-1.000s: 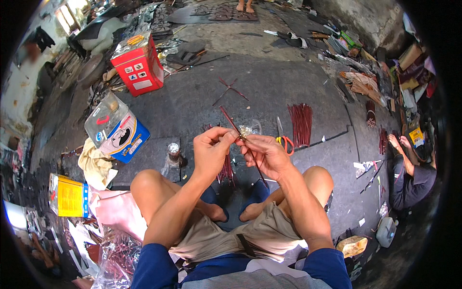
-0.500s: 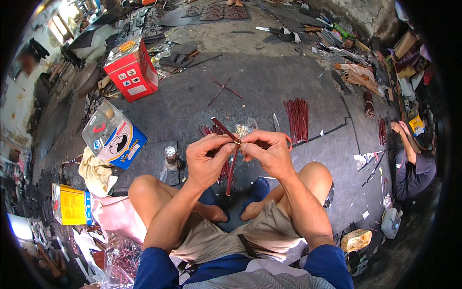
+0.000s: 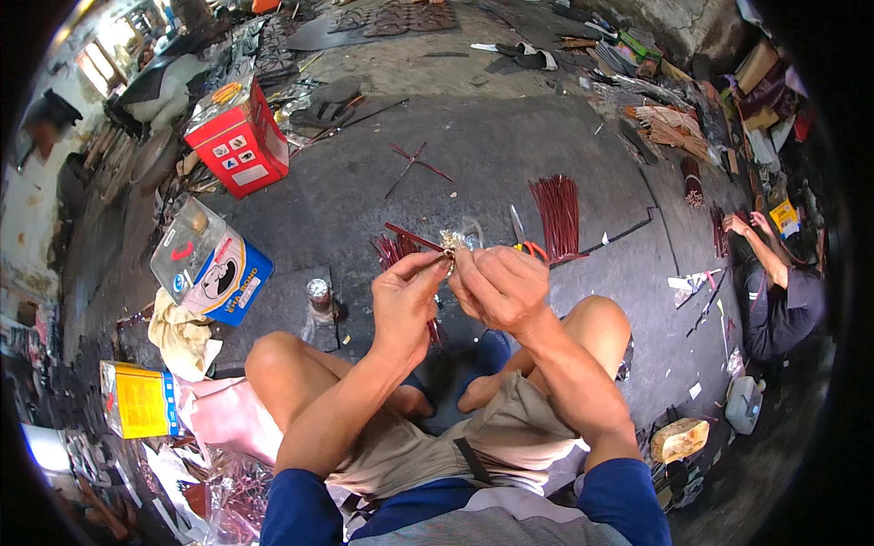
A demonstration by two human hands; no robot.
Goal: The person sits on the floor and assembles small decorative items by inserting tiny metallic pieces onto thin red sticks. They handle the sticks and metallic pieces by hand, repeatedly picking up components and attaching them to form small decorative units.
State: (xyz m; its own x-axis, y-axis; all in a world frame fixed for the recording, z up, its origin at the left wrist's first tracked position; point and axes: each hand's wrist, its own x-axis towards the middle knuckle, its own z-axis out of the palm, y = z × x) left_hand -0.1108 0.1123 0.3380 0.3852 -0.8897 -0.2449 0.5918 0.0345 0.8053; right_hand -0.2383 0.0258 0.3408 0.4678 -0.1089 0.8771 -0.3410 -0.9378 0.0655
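Head view: the left hand [image 3: 405, 300] and the right hand [image 3: 496, 287] are raised together above the lap, over a dark floor [image 3: 473, 155]. A thin red stick [image 3: 414, 238] is pinched in the left grip between thumb and fingertips, its free end slanting up to the left. A small crumpled silvery piece [image 3: 452, 242] is pinched in the right grip, right at the near end of the stick, where the two hands almost meet. Orange-handled scissors [image 3: 526, 241] and a bundle of red sticks [image 3: 557, 205] are seen on the floor just beyond the hands. A red tin [image 3: 238, 136] and a blue-and-white tin [image 3: 211, 264] are set to the left, well apart. Another person [image 3: 778, 287] is seated at the right edge.
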